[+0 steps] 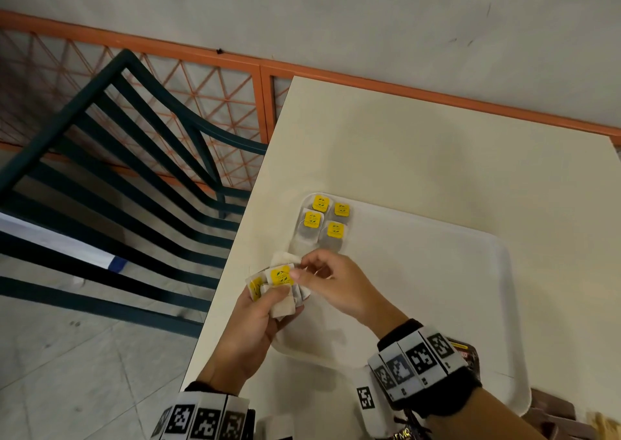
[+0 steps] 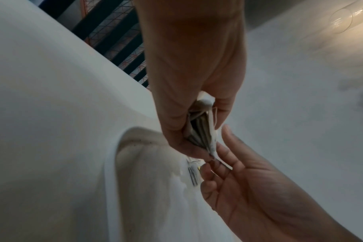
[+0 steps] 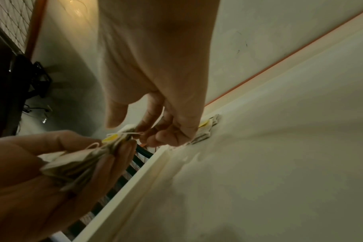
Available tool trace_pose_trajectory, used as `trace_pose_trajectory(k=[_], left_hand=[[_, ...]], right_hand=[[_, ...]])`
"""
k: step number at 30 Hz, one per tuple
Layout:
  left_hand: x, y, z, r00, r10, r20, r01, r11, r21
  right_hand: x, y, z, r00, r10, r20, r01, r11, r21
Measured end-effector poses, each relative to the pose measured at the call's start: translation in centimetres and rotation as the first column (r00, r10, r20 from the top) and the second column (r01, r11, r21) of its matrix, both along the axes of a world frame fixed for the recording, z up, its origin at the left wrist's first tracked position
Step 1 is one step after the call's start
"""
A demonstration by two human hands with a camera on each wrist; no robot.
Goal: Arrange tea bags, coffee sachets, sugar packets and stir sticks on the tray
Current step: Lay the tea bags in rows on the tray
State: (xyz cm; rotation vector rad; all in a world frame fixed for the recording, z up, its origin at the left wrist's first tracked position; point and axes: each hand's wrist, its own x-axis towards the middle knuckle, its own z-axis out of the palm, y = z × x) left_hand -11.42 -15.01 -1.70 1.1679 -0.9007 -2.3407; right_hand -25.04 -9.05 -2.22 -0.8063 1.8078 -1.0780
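L hand (image 1: 250,325) grips a bunch of tea bags (image 1: 279,286) over tray's (image 1: 504,305) near-L edge. R hand (image 1: 336,286) pinches top bag of bunch w/ fingertips. 4 tea bags (image 1: 324,222) lie in tray's far-L corner, 2x2.

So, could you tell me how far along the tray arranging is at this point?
Done: four tea bags lie in the tray's far left corner. In hand: the left hand grips a bunch of tea bags while the right hand pinches one from it. Left: those bags, and coffee sachets, sugar packets and stir sticks, none on the tray yet.
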Motion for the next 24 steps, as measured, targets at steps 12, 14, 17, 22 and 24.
trace_pose_trajectory(k=[12, 14, 17, 22, 24], left_hand=[[0.5, 0.2, 0.2, 0.992, -0.126, 0.018, 0.127, 0.989, -0.078], [0.6, 0.3, 0.3, 0.986, -0.165, 0.032, 0.168, 0.982, -0.088], [0.7, 0.2, 0.3, 0.985, -0.162, 0.052, 0.166, 0.983, -0.076], [1.2, -0.3, 0.2, 0.998, -0.035, 0.048, 0.037, 0.999, -0.030], [1.3, -0.5, 0.3, 1.000, -0.004, 0.025, 0.004, 1.000, -0.004]], right_hand=[[0.3, 0.7, 0.7, 0.988, -0.059, 0.144, 0.056, 0.998, 0.028], [0.0, 0.6, 0.9, 0.991, -0.058, 0.120, 0.056, 0.998, 0.017], [-0.4, 0.4, 1.1, 0.983, -0.123, 0.135, 0.124, 0.992, 0.003], [-1.0, 0.5, 1.8, 0.951, -0.203, 0.234, 0.232, 0.968, -0.101], [-1.0, 0.8, 2.1, 0.971, -0.122, 0.206, 0.149, 0.981, -0.121]])
